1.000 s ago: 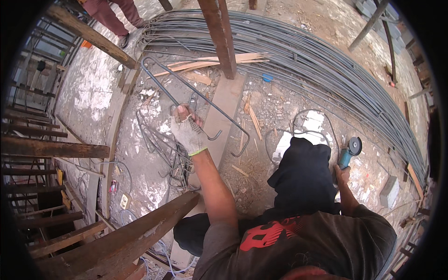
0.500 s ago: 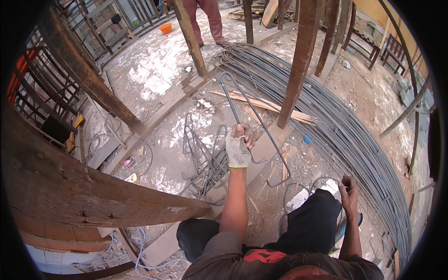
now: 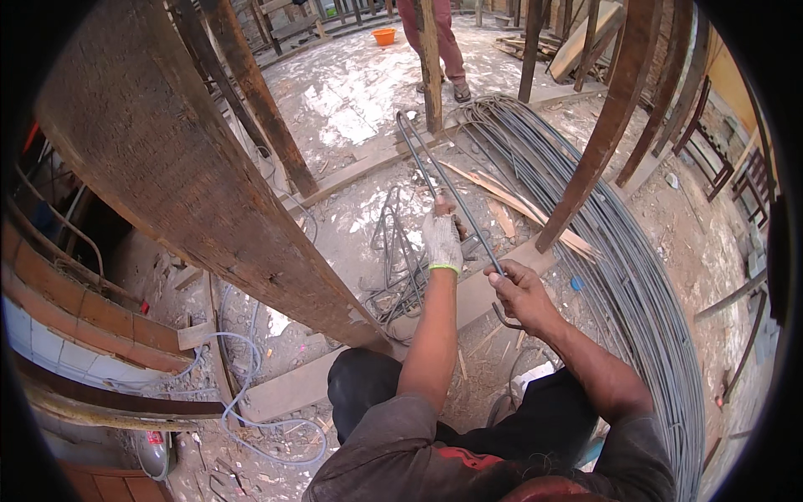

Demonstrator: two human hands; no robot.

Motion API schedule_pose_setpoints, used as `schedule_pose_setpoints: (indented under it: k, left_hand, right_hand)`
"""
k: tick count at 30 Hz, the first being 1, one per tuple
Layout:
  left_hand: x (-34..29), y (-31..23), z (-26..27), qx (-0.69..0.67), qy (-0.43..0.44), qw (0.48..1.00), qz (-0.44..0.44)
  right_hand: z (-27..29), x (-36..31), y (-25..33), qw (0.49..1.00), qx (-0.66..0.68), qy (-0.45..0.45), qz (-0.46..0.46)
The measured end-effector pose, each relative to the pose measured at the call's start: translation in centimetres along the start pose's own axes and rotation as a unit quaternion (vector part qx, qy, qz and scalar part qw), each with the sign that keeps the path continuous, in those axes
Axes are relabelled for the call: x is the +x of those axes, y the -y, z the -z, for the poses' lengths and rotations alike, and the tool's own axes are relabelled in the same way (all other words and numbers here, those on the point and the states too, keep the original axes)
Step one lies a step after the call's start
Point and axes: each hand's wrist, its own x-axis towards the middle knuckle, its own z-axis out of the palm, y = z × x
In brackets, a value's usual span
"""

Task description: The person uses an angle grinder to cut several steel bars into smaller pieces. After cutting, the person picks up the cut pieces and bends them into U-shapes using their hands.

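A thin steel bar bent into a long narrow stirrup [image 3: 462,202] reaches forward from my hands, its closed bend at the far end. My left hand [image 3: 443,238], in a pale knit glove that leaves fingertips bare, is closed round its left leg. My bare right hand [image 3: 525,296] grips the right leg close to its hooked near end, thumb and fingers pinching the bar. Just left of the glove, a loose heap of similar bent stirrups [image 3: 393,272] lies on the ground, partly hidden behind my left hand and forearm.
A big bundle of long steel bars [image 3: 623,268] curves along the right. Wooden posts [image 3: 600,125] stand around, with a wide timber [image 3: 209,184] leaning close on the left. Split wood [image 3: 523,209] lies ahead. Another person's legs [image 3: 447,46] and an orange basin [image 3: 384,37] are farther off.
My right hand has risen from beside my right knee and taken hold of the stirrup's right leg. The view has swung left; my left hand keeps its grip.
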Motion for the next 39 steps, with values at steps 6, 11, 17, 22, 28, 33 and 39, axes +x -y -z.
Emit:
schedule_pose_setpoints:
  k: [6, 11, 17, 22, 28, 33, 39]
  left_hand:
    - [0.5, 5.6, 1.9, -0.019, 0.010, 0.993, 0.119]
    - [0.6, 5.1, 1.0, 0.250, -0.077, 0.964, -0.048]
    - [2.4, 4.9, 2.8, 0.557, -0.147, 0.807, -0.135]
    - [4.7, 5.6, 7.2, 0.552, -0.152, 0.799, -0.184]
    - [1.6, 12.8, 7.3, 0.113, -0.101, 0.988, 0.036]
    - [0.3, 12.2, 8.5, 0.164, -0.123, 0.976, 0.077]
    - [-1.5, 4.3, 11.2, 0.618, -0.188, 0.762, -0.051]
  right_hand:
    - [-1.7, 0.4, -3.0, 1.000, 0.018, 0.008, -0.014]
    - [-0.2, -0.7, -2.2, 0.995, 0.048, -0.003, -0.092]
    - [-2.2, -6.2, 3.2, 0.959, 0.260, 0.055, -0.099]
    - [2.8, -3.7, 2.2, 0.959, 0.267, 0.035, -0.091]
    - [3.3, -1.9, 1.2, 0.960, 0.248, 0.063, -0.113]
    - [3.7, -1.9, 0.2, 0.978, 0.164, 0.065, -0.113]
    - [7.5, -3.4, 1.6, 0.934, 0.322, 0.111, -0.105]
